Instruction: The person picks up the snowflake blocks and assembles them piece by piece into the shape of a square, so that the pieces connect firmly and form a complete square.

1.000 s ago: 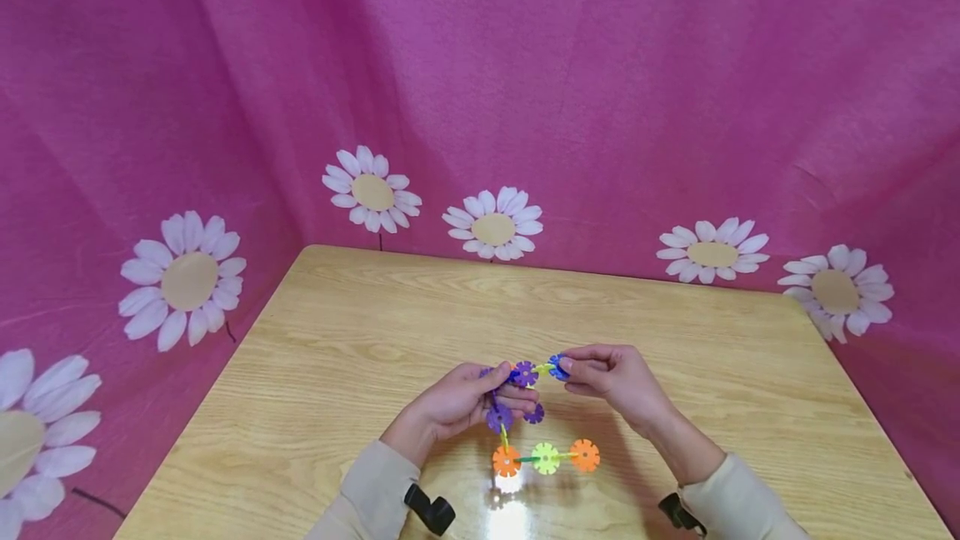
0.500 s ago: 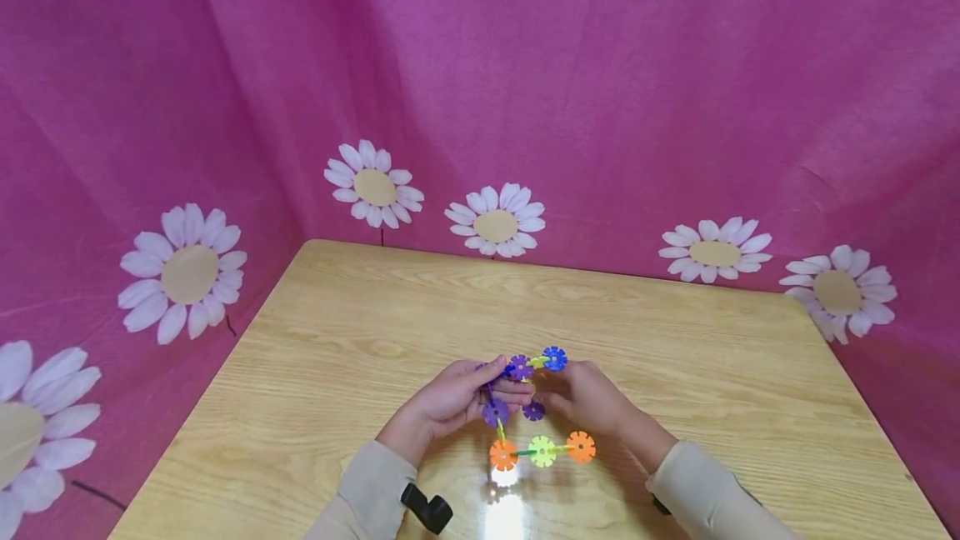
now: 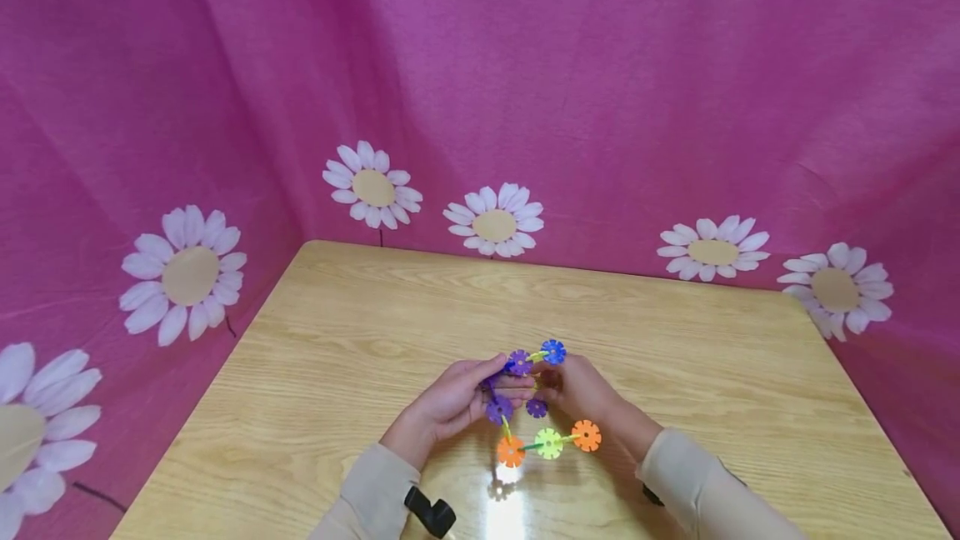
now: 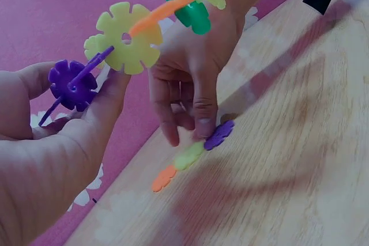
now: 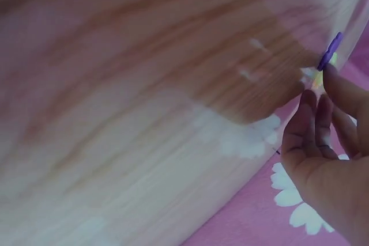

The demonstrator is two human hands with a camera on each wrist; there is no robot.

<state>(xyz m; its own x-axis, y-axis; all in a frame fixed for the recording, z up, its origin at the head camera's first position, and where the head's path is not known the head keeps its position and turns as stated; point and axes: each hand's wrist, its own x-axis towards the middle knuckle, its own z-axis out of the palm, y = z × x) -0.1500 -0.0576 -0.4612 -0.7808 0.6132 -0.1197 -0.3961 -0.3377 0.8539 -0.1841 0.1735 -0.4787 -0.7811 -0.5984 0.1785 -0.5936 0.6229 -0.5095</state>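
A chain of notched plastic flower discs is held by my left hand [image 3: 453, 398], its thumb on top and fingers stretched beneath. A purple disc [image 4: 74, 84] sits between thumb and fingers in the left wrist view. One arm ends in a blue disc [image 3: 553, 351]; another runs through an orange disc [image 3: 512, 452] and a yellow-green disc [image 3: 549, 443] to an end orange disc [image 3: 586, 435]. My right hand [image 3: 588, 394] is at another branch, its thumb against a purple disc [image 5: 330, 52]. Whether its fingers pinch that branch is unclear.
The wooden table [image 3: 420, 298] lies under both hands, with a bright reflection near its front. A pink curtain [image 3: 600, 107] printed with white flowers stands behind and at the sides. Each forearm has a black wrist strap, the left strap [image 3: 430, 512] showing more fully.
My right hand has let go of the blue end disc and moved down and left to the lower purple branch. My left hand keeps its hold; the lower orange end has risen slightly.
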